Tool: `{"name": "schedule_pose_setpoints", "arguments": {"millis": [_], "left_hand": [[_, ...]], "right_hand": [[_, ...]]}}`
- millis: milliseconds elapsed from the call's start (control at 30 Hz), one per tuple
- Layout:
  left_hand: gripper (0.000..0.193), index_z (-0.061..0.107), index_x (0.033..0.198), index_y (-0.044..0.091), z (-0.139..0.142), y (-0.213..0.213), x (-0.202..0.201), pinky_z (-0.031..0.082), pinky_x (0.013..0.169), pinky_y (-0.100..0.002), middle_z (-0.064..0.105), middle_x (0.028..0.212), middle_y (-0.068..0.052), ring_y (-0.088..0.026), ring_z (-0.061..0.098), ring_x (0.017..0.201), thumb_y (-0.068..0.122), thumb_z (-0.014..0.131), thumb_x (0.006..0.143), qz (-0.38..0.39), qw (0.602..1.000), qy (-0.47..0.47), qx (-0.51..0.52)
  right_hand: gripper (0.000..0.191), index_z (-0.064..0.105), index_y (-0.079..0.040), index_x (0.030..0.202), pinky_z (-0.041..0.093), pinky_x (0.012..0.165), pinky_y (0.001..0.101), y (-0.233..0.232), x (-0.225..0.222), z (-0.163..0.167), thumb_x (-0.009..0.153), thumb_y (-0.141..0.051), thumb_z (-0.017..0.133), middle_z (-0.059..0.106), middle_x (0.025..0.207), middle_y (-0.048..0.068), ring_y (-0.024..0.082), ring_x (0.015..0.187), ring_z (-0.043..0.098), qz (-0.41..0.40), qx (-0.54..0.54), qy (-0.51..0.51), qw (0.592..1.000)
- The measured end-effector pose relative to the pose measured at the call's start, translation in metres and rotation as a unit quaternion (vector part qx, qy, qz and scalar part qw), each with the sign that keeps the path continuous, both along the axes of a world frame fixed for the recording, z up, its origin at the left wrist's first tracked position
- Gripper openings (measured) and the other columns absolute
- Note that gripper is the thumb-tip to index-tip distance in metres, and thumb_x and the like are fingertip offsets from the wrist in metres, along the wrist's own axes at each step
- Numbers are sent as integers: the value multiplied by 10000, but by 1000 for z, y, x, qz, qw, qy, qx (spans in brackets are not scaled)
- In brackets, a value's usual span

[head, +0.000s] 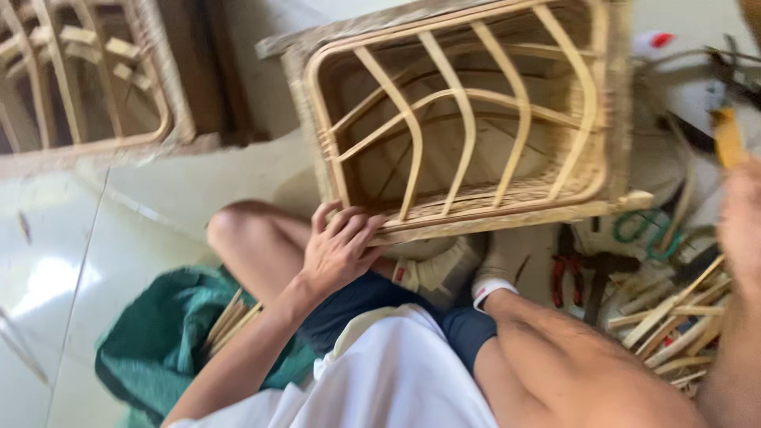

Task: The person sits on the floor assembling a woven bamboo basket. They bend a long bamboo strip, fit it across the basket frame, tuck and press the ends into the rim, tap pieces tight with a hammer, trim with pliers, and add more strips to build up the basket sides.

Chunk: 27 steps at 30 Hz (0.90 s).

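Observation:
A woven rattan chair frame (468,119) with curved inner ribs stands tilted on the floor in front of my knees. My left hand (341,247) lies on its lower rail, with the fingers curled over the woven edge. My right hand (743,222) is blurred at the right edge of the view, over a heap of cut rattan sticks (674,317). A yellow-handled tool (727,136) sits just above that hand. Whether the hand holds anything is unclear.
A second rattan frame (87,79) stands at the top left. A green cloth (158,333) with a few rattan strips (230,317) lies by my left leg. Red-handled pliers (564,276) and a green loop (634,228) lie among clutter on the right. The floor (55,261) is white tile.

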<state>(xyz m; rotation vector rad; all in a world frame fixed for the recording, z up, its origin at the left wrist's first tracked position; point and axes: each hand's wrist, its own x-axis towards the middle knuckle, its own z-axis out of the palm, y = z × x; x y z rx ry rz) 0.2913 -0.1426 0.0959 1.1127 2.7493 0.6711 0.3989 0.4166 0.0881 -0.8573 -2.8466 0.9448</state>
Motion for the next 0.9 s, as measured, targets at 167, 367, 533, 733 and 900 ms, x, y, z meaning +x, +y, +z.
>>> {"name": "schedule_pose_setpoints", "arguments": {"millis": [167,367,533,733,900], "left_hand": [[758,619,1367,21,-4,-17,-13,288,1201,-531,542,1456,-151,-337,439,1418,442,850,781,-6,999,-28,35],[901,517,1450,-20,-6,-37,-24,249,1254,-547,434,1574,-213,-375,352,1508,492,874,800,-21,993,-48,109],[595,449,1531,40,-12,-37,-44,302,1310,-478,426,1616,-171,-323,372,1573,125,702,999,188,944,-25,269],[587,440,1579,57,-30,-19,-143,318,1297,-426,497,1575,-141,-286,422,1529,54,724,1065,260,937,27,234],[499,578,1411,54,-36,-1,-198,332,1228,-460,640,1400,-127,-297,538,1385,166,814,986,134,973,68,175]], "right_hand": [[243,601,-54,1348,445,693,345,-133,-105,31,1149,-192,593,666,968,100,195,801,562,38,-239,220,945],[276,550,-115,1467,394,581,267,-320,-219,-2,1199,-184,552,642,896,29,105,678,484,149,-409,300,848],[325,508,-167,1566,352,489,202,-368,-224,-7,1241,-177,517,622,836,-29,30,576,419,179,-294,269,900],[313,492,-154,1565,377,574,226,-373,-217,2,1256,-158,543,565,813,-43,41,657,420,217,-235,251,914],[340,495,-148,1578,467,613,228,-371,-216,3,1242,-147,548,610,881,7,64,676,502,225,-242,229,916]]}}
